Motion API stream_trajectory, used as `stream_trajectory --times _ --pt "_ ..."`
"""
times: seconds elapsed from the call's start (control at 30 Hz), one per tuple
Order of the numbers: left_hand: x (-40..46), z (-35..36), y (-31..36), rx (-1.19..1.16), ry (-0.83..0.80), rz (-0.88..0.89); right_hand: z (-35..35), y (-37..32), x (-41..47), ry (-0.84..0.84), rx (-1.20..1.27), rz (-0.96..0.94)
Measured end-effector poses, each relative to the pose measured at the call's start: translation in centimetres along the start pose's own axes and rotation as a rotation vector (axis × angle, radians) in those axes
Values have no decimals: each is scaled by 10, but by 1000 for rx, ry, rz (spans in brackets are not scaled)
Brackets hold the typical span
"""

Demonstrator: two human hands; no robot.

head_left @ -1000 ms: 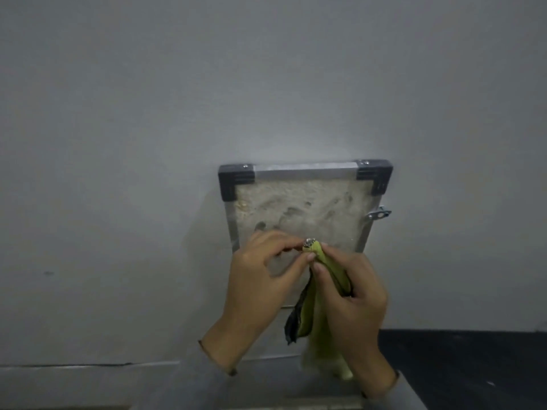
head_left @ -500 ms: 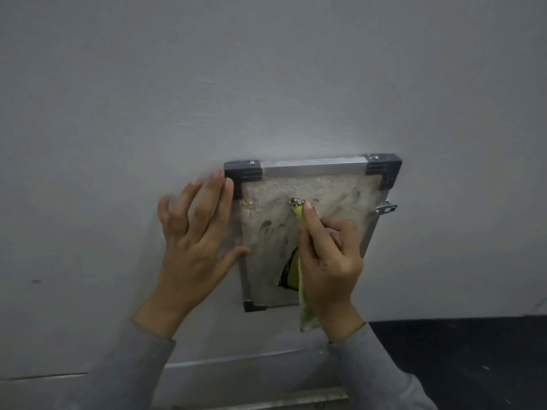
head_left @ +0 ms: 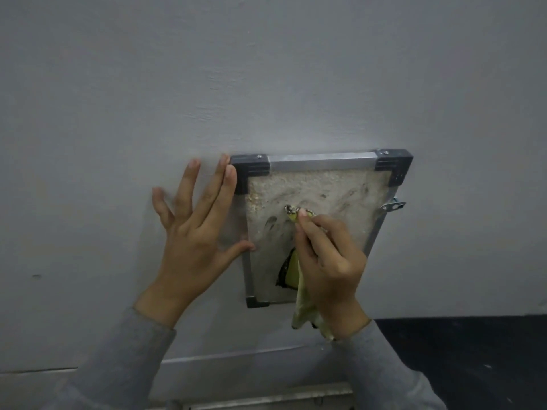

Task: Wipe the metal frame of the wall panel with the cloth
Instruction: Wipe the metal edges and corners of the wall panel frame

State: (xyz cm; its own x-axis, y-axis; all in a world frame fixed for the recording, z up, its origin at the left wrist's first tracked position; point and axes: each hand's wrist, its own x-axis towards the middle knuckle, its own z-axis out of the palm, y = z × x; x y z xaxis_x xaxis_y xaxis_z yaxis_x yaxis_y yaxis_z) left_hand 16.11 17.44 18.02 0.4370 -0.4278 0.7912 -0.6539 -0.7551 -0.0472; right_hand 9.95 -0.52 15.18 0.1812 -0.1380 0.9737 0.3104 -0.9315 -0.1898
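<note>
While the yellow-green cloth with a dark patterned edge (head_left: 299, 287) is bunched in the person's right hand (head_left: 328, 261), its twisted tip sits on the speckled, smudged face of the rectangular wall panel (head_left: 325, 196), near the middle, and not on the silver metal frame (head_left: 321, 161) that the task names. The right-hand fingers are curled round the cloth, with the forefinger laid along it toward the tip; the loose tail hangs out below the wrist toward 6 o'clock. No stretch of the frame looks clearly wiped, so the job reads as barely begun: the top rail at 12 o'clock, the left rail at 9 o'clock and the right rail at 3 o'clock all seem still to be done, and the bottom rail is partly hidden behind the right hand.

The left hand (head_left: 192, 232) lies flat on the grey wall (head_left: 266, 69) at 9 o'clock of the panel, fingers straight and spread, two fingertips just beside the dark plastic corner cap (head_left: 250, 170) and the thumb touching the left rail. That hand blocks a clean run down the left rail. Bare wall lies above, at 12 o'clock, and to the right, at 3 o'clock, giving open room there, though a small metal latch tab (head_left: 392, 206) juts from the right rail and could snag the cloth.
</note>
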Motion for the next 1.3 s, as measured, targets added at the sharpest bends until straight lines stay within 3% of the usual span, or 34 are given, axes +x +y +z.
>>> stream_trajectory --times 0.13,0.33,0.53,0.9,0.97,1.13,1.3 --pt "-1 -1 3 64 20 -36 0 5 14 78 22 6" --pt "0 -3 4 68 28 -32 1 -7 -13 -45 27 49" --pt "3 -12 -5 84 53 -18 -6 -3 23 157 34 79" --pt "11 -14 -3 105 22 14 0 -13 -13 -98 7 79" --pt "9 -15 -3 100 20 16 -8 -12 -7 -92 27 63" --pt "10 -16 -3 89 23 5 -12 -5 25 116 52 53" --pt "13 -14 -1 62 12 1 10 -8 6 -1 11 44"
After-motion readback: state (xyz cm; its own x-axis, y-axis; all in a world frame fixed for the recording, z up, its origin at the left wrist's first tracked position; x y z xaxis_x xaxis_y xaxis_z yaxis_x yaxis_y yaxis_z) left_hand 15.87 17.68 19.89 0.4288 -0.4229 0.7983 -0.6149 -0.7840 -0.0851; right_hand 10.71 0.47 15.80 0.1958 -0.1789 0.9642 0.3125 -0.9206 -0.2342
